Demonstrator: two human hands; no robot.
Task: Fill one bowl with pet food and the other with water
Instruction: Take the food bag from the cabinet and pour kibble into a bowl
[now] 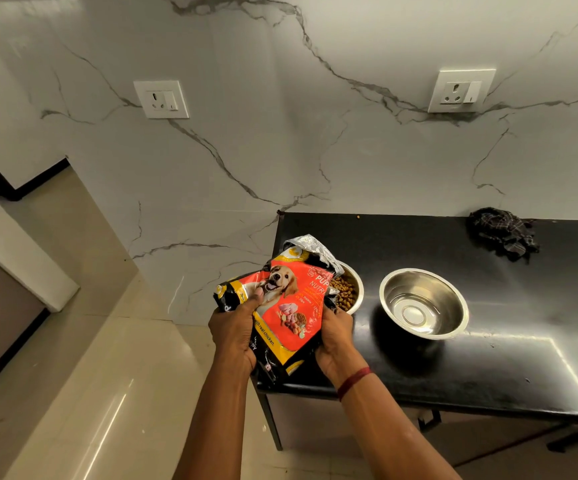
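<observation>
2 steel bowls stand on the black surface (495,362): 1 kibble bowl (359,289), 1 shiny bowl (452,306). Our left hand (233,329) and right hand (336,336) clamp fingers on 1 puppy-food bag (289,306).

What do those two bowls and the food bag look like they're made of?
The kibble bowl and the right bowl look like polished steel: silvery with mirror-like reflections. The food bag seems glossy printed plastic, foil-lined: its open top shows crinkled silver.
</observation>
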